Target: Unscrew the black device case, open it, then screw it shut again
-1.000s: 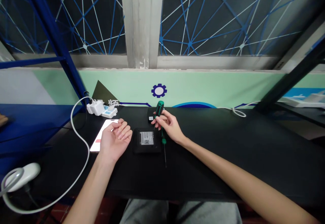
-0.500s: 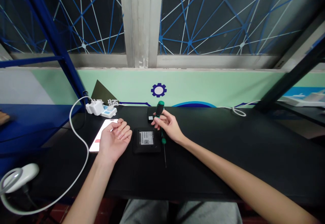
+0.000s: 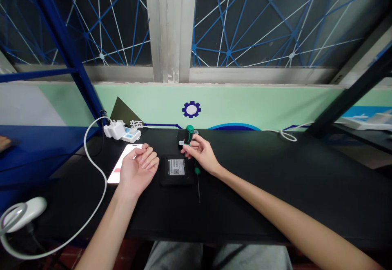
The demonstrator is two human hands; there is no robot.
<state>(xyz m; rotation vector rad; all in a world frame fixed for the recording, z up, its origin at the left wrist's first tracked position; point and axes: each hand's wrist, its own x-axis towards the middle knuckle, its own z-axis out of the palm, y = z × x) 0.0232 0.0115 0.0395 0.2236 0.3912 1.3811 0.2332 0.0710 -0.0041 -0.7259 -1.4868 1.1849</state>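
Note:
In the head view, a screwdriver with a green-and-black handle (image 3: 189,134) stands nearly upright in the fingers of my right hand (image 3: 203,155). Its shaft points down at the top right part of a flat black device (image 3: 163,176) that has a white printed label. Whether the tip touches the device cannot be made out. My left hand (image 3: 139,170) rests palm up, left of the device, fingers curled in and thumb against the index finger; I see nothing in it. Partly under that hand lies a lit phone (image 3: 116,175). A second screwdriver (image 3: 197,171) lies right of the device.
Behind my right hand sits a small black box (image 3: 181,138) with a white sticker. A white power strip (image 3: 131,134) with a plugged-in charger stands at the back left. Its white cable (image 3: 102,168) loops down the left side. A white rounded device (image 3: 33,213) is at far left.
The screwdriver's handle has tipped slightly to the left and lowered a little, and my right hand has shifted a little left with it. My left hand stays put.

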